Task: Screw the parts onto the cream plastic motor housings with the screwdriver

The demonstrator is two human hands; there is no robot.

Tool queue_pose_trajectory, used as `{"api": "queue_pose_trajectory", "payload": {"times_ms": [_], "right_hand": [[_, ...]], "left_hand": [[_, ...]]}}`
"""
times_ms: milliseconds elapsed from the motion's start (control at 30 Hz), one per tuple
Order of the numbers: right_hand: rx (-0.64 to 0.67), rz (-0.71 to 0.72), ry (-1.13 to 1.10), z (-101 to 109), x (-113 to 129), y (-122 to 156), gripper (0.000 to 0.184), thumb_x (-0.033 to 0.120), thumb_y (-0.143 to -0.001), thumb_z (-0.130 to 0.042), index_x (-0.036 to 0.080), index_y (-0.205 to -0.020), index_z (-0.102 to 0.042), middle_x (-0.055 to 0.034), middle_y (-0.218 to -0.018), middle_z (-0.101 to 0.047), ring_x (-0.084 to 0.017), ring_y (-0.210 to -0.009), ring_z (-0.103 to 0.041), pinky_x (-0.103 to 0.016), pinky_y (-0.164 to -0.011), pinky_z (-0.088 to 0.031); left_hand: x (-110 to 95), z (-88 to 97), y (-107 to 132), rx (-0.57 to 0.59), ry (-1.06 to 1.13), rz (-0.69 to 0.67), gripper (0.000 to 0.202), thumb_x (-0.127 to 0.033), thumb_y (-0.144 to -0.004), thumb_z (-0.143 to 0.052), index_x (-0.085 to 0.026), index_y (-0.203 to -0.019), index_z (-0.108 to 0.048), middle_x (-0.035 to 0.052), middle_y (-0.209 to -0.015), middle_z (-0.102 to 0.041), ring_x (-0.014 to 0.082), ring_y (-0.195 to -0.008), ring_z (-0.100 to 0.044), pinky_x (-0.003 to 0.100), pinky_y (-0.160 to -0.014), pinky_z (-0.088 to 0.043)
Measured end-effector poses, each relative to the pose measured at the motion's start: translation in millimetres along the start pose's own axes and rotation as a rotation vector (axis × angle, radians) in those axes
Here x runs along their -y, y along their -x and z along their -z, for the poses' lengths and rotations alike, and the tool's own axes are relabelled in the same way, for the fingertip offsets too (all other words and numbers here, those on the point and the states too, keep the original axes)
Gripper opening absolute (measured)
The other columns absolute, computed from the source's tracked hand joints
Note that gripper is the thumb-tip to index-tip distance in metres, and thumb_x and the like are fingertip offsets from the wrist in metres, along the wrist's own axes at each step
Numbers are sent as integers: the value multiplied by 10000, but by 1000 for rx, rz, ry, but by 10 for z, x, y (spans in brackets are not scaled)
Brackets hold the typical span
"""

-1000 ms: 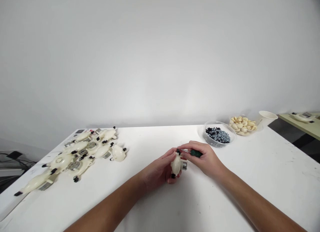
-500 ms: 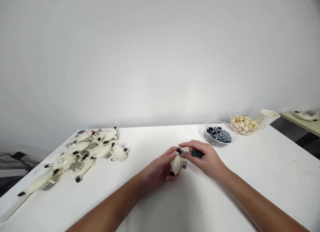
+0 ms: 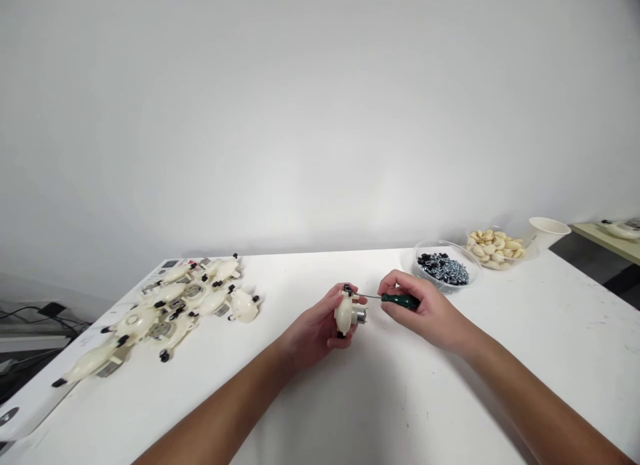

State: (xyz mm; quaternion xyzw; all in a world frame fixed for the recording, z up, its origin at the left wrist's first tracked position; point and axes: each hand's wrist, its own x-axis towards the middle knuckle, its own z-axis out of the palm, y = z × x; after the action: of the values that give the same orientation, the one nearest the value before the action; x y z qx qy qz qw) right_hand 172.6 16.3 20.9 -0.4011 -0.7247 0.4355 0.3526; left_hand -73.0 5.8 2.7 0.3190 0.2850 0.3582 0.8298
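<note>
My left hand (image 3: pixel 320 328) is wrapped round a cream plastic motor unit (image 3: pixel 344 313), held just above the table. A silver motor can juts out of its right side, and black pieces sit at its top and bottom ends. In my right hand (image 3: pixel 417 309) is a screwdriver with a green handle (image 3: pixel 401 300), lying level. Its thin metal shaft points left, with the tip at the black piece on the unit's upper end. Whether the tip sits in a screw is too small to tell.
Several similar cream units (image 3: pixel 135 321) lie clustered at the left of the white table (image 3: pixel 300 398). A clear bowl (image 3: pixel 447 288) of screws and black parts stands at the back right. Beside it are a container of cream pieces (image 3: pixel 495 248) and a white cup (image 3: pixel 549 233).
My right hand has slid back to grip the screwdriver's handle, so more of the handle and shaft shows. The unit in my left hand has shifted slightly up and left.
</note>
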Motion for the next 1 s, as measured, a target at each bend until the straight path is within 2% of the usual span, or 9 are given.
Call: {"api": "queue_pose_trajectory", "payload": {"times_ms": [133, 300, 767, 1000], "right_hand": [[-81, 95, 94, 8, -14, -19, 88, 185, -887, -638, 246, -945, -662, 0, -835, -621, -181, -762, -567, -282, -644, -440], [-107, 174, 132, 7, -35, -31, 117, 197, -892, -647, 242, -980, -710, -33, -912, -695, -207, -816, -627, -311, -693, -485], [-106, 163, 149, 18, -26, -34, 142, 253, -949, -640, 255, -991, -775, -39, -903, -729, -207, -790, -653, -319, -661, -485], [-93, 149, 173, 8, -16, -35, 225, 390, -1025, -586, 277, -1005, -780, -53, -943, -734, -230, -853, -666, -332, -650, -478]], "left_hand": [[1, 26, -7, 2, 32, -4, 230, -407, -955, -669, -275, -1126, -589, 55, -1199, -587, 93, -704, -550, 187, -450, -184], [-4, 24, -2, 10, 35, 9, 230, -405, -959, -665, -266, -1121, -581, 61, -1187, -592, 97, -713, -558, 186, -454, -189], [-9, 19, 4, 14, 2, 12, 223, -412, -968, -650, -260, -1115, -580, 65, -1207, -588, 97, -709, -549, 192, -459, -183], [-9, 4, 19, 41, 28, 15, 223, -407, -982, -629, -254, -1123, -548, 74, -1218, -580, 103, -723, -548, 194, -460, -171]]}}
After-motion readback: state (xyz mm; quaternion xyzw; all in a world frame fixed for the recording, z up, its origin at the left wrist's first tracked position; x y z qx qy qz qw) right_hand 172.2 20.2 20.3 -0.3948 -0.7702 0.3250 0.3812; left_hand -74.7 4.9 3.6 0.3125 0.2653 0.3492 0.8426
